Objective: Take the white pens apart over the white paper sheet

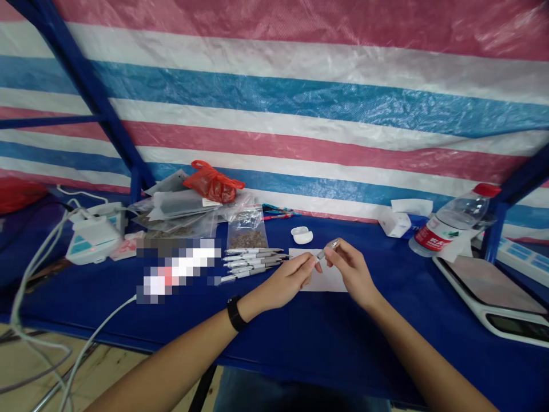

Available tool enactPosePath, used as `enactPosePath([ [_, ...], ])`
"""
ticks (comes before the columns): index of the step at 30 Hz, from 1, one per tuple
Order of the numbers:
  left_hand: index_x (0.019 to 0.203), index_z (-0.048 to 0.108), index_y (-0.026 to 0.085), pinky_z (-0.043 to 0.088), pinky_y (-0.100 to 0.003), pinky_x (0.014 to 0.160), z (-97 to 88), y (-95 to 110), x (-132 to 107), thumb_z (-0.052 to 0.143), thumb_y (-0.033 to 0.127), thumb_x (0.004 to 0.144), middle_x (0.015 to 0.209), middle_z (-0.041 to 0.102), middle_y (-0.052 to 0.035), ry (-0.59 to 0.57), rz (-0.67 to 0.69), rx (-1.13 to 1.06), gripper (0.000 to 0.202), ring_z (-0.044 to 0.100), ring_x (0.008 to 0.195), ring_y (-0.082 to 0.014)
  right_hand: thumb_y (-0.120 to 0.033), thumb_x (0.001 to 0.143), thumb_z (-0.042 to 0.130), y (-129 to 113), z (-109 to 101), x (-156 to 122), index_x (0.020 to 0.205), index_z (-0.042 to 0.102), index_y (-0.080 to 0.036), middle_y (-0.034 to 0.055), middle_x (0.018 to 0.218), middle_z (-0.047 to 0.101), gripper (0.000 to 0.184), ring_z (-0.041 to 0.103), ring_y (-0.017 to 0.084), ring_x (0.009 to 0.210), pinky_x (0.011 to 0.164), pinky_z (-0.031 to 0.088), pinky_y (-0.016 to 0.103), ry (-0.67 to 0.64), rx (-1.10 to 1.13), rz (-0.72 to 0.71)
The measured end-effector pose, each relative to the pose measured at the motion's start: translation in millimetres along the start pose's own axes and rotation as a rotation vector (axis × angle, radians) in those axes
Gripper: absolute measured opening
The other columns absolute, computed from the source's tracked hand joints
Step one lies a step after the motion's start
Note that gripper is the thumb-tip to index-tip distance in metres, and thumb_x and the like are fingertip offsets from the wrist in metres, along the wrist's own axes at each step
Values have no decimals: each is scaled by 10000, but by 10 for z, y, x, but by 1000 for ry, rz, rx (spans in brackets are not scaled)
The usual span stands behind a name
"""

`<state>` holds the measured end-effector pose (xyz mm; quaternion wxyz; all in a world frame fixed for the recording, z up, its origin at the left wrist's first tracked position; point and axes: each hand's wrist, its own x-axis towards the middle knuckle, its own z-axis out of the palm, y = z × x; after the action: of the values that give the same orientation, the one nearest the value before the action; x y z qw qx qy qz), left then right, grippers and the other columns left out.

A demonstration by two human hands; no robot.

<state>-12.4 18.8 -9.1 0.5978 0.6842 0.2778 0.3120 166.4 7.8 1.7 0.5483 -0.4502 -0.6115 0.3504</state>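
Note:
Both my hands meet over a white sheet of paper on the blue table. My left hand, with a black wristband, pinches the lower end of a small grey pen. My right hand pinches its upper end, which points up and to the right. A row of several grey and white pens lies just left of my left hand.
A clear bag of small brown parts and a white earbud case lie behind the pens. Plastic bags and a red bag sit back left. A water bottle and a scale are at right. White cables hang at left.

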Motion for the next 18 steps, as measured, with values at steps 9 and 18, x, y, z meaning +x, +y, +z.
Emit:
enactPosePath([
  [9, 966, 522, 193, 269, -237, 534, -23, 20, -6, 428, 620, 980, 643, 323, 85, 7, -38, 82, 437, 292, 543, -95, -472, 732, 759, -72, -9, 5, 776, 694, -231, -3, 667, 614, 254, 545, 175, 639, 641, 470, 318, 5, 27, 94],
  [18, 989, 604, 163, 315, -252, 576, -37, -7, 16, 377, 536, 1016, 620, 382, 65, 24, 60, 257, 437, 375, 561, -117, -553, 664, 829, -26, -10, 6, 825, 748, -225, 10, 678, 634, 374, 506, 159, 612, 579, 405, 304, 97, -8, 155],
])
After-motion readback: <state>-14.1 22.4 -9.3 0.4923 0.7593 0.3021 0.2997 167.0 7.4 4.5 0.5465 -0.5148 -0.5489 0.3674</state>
